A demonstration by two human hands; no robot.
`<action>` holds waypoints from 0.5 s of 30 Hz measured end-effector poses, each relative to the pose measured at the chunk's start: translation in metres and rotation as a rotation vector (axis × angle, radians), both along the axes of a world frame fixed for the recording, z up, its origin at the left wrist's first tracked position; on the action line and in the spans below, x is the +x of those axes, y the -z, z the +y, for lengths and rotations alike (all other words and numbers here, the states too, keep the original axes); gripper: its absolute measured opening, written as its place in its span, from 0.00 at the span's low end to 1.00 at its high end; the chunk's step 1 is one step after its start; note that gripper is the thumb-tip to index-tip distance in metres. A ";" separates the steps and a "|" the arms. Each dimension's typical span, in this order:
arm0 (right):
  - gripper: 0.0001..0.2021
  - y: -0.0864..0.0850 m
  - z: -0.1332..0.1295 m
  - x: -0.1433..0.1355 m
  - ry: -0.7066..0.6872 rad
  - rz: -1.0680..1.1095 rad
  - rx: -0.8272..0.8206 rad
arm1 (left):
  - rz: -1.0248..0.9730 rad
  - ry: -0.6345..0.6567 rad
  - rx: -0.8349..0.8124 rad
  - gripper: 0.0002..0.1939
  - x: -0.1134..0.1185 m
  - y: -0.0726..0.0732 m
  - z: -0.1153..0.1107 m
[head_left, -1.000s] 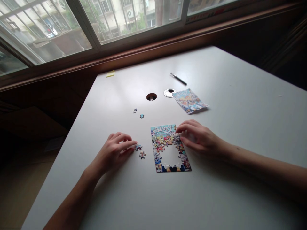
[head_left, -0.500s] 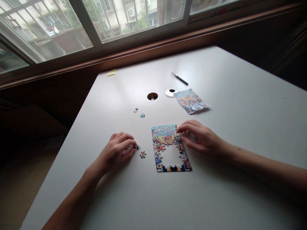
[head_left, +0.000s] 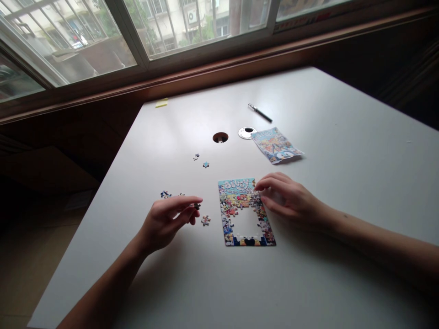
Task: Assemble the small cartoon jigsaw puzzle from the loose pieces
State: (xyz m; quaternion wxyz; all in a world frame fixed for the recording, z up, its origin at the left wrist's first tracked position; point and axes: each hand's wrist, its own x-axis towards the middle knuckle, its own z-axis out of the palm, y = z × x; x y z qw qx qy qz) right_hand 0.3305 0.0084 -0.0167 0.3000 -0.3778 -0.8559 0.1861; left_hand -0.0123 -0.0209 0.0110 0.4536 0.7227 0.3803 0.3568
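Note:
My left hand (head_left: 168, 221) is turned on its side, index finger stretched out, with a small dark puzzle piece (head_left: 196, 206) at its thumb and fingertips. Its other fingers are curled and partly hidden. Just right of that hand lies a loose orange-and-white puzzle piece (head_left: 206, 220); behind it are blue pieces (head_left: 165, 194), partly covered. My right hand (head_left: 291, 198) rests at the right edge of the jigsaw puzzle (head_left: 225, 219), its thumb and fingers curved apart, fingertips touching the border. The puzzle's frame is filled at the top and sides, around a bare white area.
Two loose pieces, one of them a light-blue piece (head_left: 206, 164), lie behind the puzzle. Farther back are a creased picture sheet (head_left: 277, 145), a round metal cover (head_left: 244, 133), a cable hole (head_left: 220, 137), a pen (head_left: 260, 113) and a yellow sticky note (head_left: 161, 103) on the white table (head_left: 274, 288).
My left hand has rolled thumb-up and drawn back slightly, the dark piece lifting a little with its fingertips. Pieces behind that hand now show. My right hand stays at the puzzle's edge.

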 end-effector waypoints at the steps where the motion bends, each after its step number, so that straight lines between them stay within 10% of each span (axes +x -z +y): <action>1: 0.11 0.000 0.000 0.000 0.002 -0.001 0.000 | -0.030 0.017 -0.043 0.10 0.002 -0.001 -0.001; 15: 0.11 0.000 0.000 0.000 -0.005 0.002 -0.010 | -0.192 0.067 -0.443 0.06 0.008 -0.007 -0.003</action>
